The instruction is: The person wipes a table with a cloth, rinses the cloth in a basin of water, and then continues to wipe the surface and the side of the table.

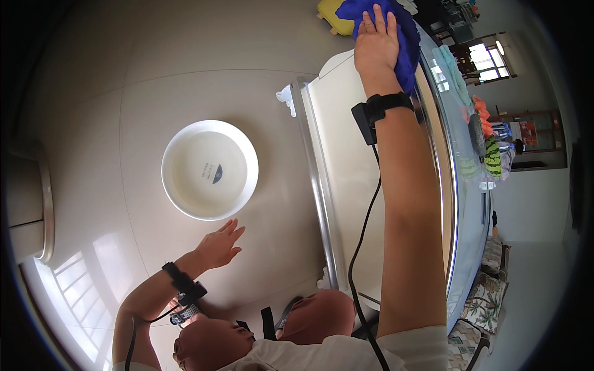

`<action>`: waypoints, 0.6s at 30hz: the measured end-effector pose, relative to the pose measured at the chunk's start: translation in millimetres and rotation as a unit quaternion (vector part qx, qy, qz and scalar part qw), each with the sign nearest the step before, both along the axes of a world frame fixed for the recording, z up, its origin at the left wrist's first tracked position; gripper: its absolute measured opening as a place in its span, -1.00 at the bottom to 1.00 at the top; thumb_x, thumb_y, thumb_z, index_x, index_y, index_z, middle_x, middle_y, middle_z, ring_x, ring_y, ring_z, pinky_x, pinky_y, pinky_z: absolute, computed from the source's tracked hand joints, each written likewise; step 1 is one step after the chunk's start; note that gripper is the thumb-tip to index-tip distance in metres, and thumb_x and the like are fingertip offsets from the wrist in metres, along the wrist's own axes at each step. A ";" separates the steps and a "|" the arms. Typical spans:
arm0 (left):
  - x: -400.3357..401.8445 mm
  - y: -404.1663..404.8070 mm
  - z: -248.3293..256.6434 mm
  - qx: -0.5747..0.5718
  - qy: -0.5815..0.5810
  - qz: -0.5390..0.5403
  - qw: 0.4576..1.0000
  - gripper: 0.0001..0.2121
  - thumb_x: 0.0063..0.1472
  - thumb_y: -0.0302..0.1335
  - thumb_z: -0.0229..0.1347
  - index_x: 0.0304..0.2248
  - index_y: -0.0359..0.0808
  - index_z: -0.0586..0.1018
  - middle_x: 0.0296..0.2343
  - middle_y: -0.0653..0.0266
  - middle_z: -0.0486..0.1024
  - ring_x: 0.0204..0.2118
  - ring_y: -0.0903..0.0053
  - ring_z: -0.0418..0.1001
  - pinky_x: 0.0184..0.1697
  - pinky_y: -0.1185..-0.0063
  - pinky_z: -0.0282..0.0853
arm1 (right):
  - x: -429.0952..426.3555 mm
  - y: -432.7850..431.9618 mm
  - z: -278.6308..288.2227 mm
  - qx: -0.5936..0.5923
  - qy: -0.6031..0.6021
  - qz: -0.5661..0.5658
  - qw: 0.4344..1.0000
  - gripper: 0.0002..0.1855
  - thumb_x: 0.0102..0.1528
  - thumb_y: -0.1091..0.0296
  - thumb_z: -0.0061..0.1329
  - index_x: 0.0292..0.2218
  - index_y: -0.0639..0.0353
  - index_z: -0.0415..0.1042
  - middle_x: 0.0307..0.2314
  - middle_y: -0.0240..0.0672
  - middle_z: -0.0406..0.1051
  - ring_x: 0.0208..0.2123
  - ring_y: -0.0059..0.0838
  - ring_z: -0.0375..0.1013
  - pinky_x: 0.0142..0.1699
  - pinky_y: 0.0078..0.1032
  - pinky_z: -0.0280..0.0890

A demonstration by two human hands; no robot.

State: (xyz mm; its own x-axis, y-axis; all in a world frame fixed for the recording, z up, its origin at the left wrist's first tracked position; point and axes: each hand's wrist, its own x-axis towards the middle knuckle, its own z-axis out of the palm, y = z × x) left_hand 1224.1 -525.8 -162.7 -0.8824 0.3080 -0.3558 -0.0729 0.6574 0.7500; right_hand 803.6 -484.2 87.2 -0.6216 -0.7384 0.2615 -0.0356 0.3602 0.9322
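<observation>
My right hand (378, 48) lies stretched over a bunched blue cloth (408, 55), holding it under the fingers at the far end of a low cream cabinet (348, 153) with a glass top. The thumb of that hand is hidden. My left hand (218, 243) hovers with nothing in it, its fingers extended and thumb apart, just below the near rim of a white basin (250, 190). The basin stands on the tiled floor and seems to contain clear water; a printed mark shows on its bottom.
A yellow stool (335, 17) is beyond the cabinet's far end. On the glass top (468, 204) are a cut watermelon (493, 157), plastic bottles (503, 147) and a light-blue towel (452, 69). A black cable (364, 227) runs along my right arm. Patterned cushions (482, 301) lie to the right.
</observation>
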 end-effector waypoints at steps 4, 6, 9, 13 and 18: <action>-31.6 13.9 -23.8 -0.124 0.065 -0.079 0.987 -0.30 0.17 -0.25 0.08 0.17 -0.43 0.05 0.20 -0.22 -0.20 0.28 0.05 -0.19 0.23 0.30 0.01 | 39.5 30.9 -11.1 -0.064 -0.089 0.037 0.993 -0.51 0.16 0.34 -0.30 0.09 0.32 0.23 0.10 -0.30 0.22 0.30 -0.40 -0.20 0.35 -0.26 -0.50; -35.2 21.6 -31.7 -0.150 0.087 -0.101 0.980 -0.26 0.15 -0.24 0.09 0.17 -0.48 0.02 0.19 -0.26 -0.19 0.28 0.00 -0.22 0.25 0.29 -0.07 | 66.6 72.4 -25.5 -0.114 -0.110 0.090 0.983 -0.50 0.16 0.35 -0.29 0.08 0.43 0.19 0.11 -0.12 0.17 0.28 -0.32 -0.15 0.36 -0.32 -0.47; -32.2 37.7 -46.2 -0.171 0.119 -0.119 0.971 -0.21 0.12 -0.25 0.12 0.17 -0.53 -0.01 0.18 -0.29 -0.18 0.28 -0.04 -0.26 0.28 0.27 -0.15 | 117.1 143.7 -56.0 -0.355 -0.323 0.055 0.876 -0.38 0.05 0.64 -0.21 0.17 0.25 0.09 0.16 -0.30 0.09 0.21 -0.26 0.04 0.32 -0.41 -0.16; -59.7 48.8 -21.2 -0.148 0.142 -0.112 0.972 -0.17 0.08 -0.25 0.16 0.17 -0.52 -0.02 0.19 -0.23 -0.19 0.28 0.01 -0.26 0.28 0.28 -0.17 | 178.8 200.2 -62.0 -0.245 -0.292 -0.075 0.921 -0.28 0.01 0.66 -0.15 0.21 0.13 0.04 0.16 -0.25 0.10 0.19 -0.18 0.07 0.29 -0.38 -0.09; -151.3 66.7 49.9 -0.046 0.308 -0.029 0.950 -0.18 0.13 -0.33 0.13 0.20 -0.49 -0.11 0.22 -0.14 -0.27 0.30 0.13 -0.31 0.31 0.36 -0.20 | 168.8 196.4 -71.7 -0.319 -0.325 0.008 0.890 -0.29 0.03 0.64 -0.15 0.20 0.17 0.02 0.14 -0.15 0.11 0.19 -0.15 0.06 0.28 -0.32 -0.06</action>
